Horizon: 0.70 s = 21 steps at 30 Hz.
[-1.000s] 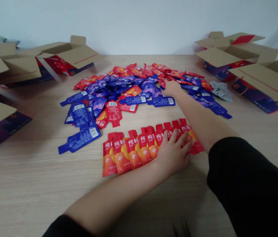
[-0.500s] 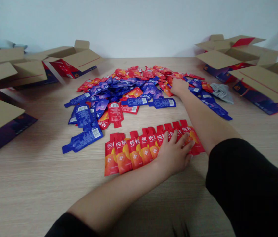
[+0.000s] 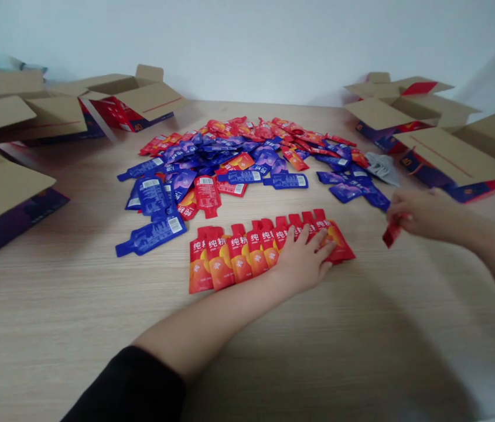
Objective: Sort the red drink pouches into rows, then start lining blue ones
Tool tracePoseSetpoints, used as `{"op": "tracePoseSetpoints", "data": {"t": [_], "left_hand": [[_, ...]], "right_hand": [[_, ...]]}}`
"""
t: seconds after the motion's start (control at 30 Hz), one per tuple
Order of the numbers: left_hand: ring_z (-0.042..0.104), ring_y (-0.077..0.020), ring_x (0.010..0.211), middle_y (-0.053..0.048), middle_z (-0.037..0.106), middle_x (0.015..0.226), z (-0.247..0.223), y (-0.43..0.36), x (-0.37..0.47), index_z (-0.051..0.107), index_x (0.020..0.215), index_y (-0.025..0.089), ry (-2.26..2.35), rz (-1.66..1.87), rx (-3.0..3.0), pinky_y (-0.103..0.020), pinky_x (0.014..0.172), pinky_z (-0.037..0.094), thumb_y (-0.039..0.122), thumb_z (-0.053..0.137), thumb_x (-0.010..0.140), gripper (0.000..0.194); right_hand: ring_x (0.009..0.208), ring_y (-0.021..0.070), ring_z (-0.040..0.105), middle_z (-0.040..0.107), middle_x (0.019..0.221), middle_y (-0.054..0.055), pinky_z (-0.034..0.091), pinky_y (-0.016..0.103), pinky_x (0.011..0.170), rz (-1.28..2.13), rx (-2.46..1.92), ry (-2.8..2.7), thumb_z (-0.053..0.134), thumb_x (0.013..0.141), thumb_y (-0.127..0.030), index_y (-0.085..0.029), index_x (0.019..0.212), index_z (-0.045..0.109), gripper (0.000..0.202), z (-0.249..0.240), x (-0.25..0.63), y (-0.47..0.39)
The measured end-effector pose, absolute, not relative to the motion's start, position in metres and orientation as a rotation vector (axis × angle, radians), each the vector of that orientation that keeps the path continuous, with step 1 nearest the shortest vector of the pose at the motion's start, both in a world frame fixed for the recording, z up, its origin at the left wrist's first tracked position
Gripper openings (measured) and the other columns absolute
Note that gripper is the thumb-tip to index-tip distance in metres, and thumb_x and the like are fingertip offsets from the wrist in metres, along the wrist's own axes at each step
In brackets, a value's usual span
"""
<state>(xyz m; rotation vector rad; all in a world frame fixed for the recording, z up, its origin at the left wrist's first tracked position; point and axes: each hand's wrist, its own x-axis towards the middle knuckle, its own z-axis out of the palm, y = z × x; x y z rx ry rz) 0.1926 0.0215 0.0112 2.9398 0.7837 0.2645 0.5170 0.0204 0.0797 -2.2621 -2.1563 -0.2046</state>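
Observation:
An overlapping row of red and orange pouches (image 3: pixel 242 264) lies on the wooden table. My left hand (image 3: pixel 303 258) rests flat over the right part of that row, fingers spread. At the right, my right hand (image 3: pixel 418 212) is raised with its fingers closed round a red pouch (image 3: pixel 391 232), most of which the hand hides. Behind the row spreads a heap of blue pouches (image 3: pixel 216 153) and red ones (image 3: pixel 295 132). Several blue pouches (image 3: pixel 364 189) lie loose between the heap and my right hand.
Open cardboard boxes stand at the left (image 3: pixel 1 193), the back left (image 3: pixel 142 102), the back right (image 3: pixel 405 111) and the right (image 3: pixel 462 158). A clear bag with something pale inside (image 3: pixel 383 169) sits near the right boxes. Behind the table (image 3: pixel 98 351) is a pale wall.
My right hand has moved from the back of the heap to the right and nearer, now with a red pouch in it. My left hand has stayed on the row. The view has shifted slightly.

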Motion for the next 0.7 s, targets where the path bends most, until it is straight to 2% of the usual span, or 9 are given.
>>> {"op": "tracePoseSetpoints", "data": {"t": [0.07, 0.17, 0.23, 0.3, 0.37, 0.47, 0.6, 0.63, 0.7], "left_hand": [[0.035, -0.0371, 0.145, -0.002, 0.038, 0.161, 0.011, 0.021, 0.193, 0.045, 0.151, 0.029, 0.789, 0.263, 2.941, -0.062, 0.115, 0.031, 0.045, 0.033, 0.106, 0.049], [0.035, -0.0367, 0.145, -0.001, 0.037, 0.161, 0.012, 0.022, 0.193, 0.045, 0.151, 0.031, 0.796, 0.25, 2.951, -0.063, 0.115, 0.03, 0.045, 0.033, 0.106, 0.048], [0.035, -0.037, 0.145, -0.001, 0.037, 0.161, 0.012, 0.022, 0.193, 0.045, 0.151, 0.031, 0.798, 0.243, 2.951, -0.063, 0.115, 0.03, 0.046, 0.034, 0.106, 0.049], [0.035, -0.037, 0.145, -0.002, 0.037, 0.161, 0.014, 0.022, 0.193, 0.045, 0.151, 0.03, 0.795, 0.236, 2.948, -0.062, 0.115, 0.03, 0.045, 0.034, 0.106, 0.049], [0.035, -0.0367, 0.145, -0.002, 0.036, 0.161, 0.014, 0.022, 0.193, 0.045, 0.151, 0.03, 0.792, 0.226, 2.945, -0.062, 0.115, 0.03, 0.045, 0.034, 0.106, 0.049], [0.034, -0.0371, 0.145, -0.001, 0.035, 0.162, 0.014, 0.022, 0.194, 0.044, 0.152, 0.03, 0.789, 0.219, 2.944, -0.063, 0.116, 0.028, 0.044, 0.033, 0.106, 0.049], [0.032, -0.037, 0.146, -0.001, 0.035, 0.162, 0.013, 0.022, 0.195, 0.043, 0.152, 0.031, 0.787, 0.225, 2.94, -0.062, 0.117, 0.027, 0.044, 0.033, 0.106, 0.049], [0.032, -0.037, 0.146, -0.001, 0.035, 0.162, 0.013, 0.022, 0.195, 0.043, 0.152, 0.03, 0.787, 0.218, 2.939, -0.062, 0.116, 0.027, 0.044, 0.034, 0.106, 0.049], [0.032, -0.0373, 0.146, -0.002, 0.034, 0.162, 0.014, 0.022, 0.195, 0.043, 0.152, 0.029, 0.785, 0.206, 2.944, -0.063, 0.116, 0.026, 0.044, 0.034, 0.106, 0.049]], "right_hand": [[0.09, 0.0313, 0.065, 0.071, 0.101, 0.015, 0.046, 0.053, 0.083, -0.123, -2.287, -2.394, 0.066, 0.061, -0.009, -0.025, 0.051, 0.061, 0.019, 0.049, 0.511, -0.014], [0.11, 0.0382, 0.06, 0.06, 0.132, 0.017, 0.047, 0.057, 0.088, -0.379, -2.262, -2.209, 0.055, 0.08, -0.022, -0.029, 0.088, 0.071, 0.019, 0.015, 0.496, -0.053], [0.109, 0.0416, 0.06, 0.056, 0.132, 0.023, 0.05, 0.056, 0.084, -0.508, -2.32, -1.936, 0.05, 0.089, -0.039, -0.025, 0.117, 0.066, 0.035, 0.002, 0.485, -0.073], [0.107, 0.0435, 0.06, 0.057, 0.127, 0.027, 0.051, 0.057, 0.084, -0.524, -2.364, -1.806, 0.048, 0.09, -0.051, -0.017, 0.133, 0.057, 0.055, -0.007, 0.474, -0.089], [0.106, 0.0426, 0.061, 0.058, 0.127, 0.028, 0.051, 0.058, 0.086, -0.522, -2.377, -1.829, 0.044, 0.093, -0.047, -0.01, 0.138, 0.052, 0.059, -0.011, 0.465, -0.103], [0.096, 0.04, 0.065, 0.062, 0.125, 0.029, 0.051, 0.056, 0.084, -0.56, -2.451, -1.825, 0.038, 0.093, -0.029, -0.005, 0.137, 0.053, 0.052, -0.008, 0.462, -0.113], [0.082, 0.0377, 0.067, 0.072, 0.1, 0.024, 0.052, 0.051, 0.077, -0.38, -2.529, -1.71, 0.037, 0.089, -0.017, -0.011, 0.129, 0.062, 0.048, 0.01, 0.466, -0.104], [0.083, 0.0377, 0.067, 0.072, 0.098, 0.024, 0.052, 0.05, 0.077, -0.357, -2.501, -1.694, 0.038, 0.089, -0.017, -0.011, 0.129, 0.063, 0.048, 0.014, 0.463, -0.099], [0.096, 0.0374, 0.067, 0.07, 0.109, 0.024, 0.051, 0.05, 0.085, -0.359, -2.378, -1.714, 0.037, 0.088, -0.015, -0.008, 0.134, 0.059, 0.051, 0.021, 0.453, -0.086]]}}
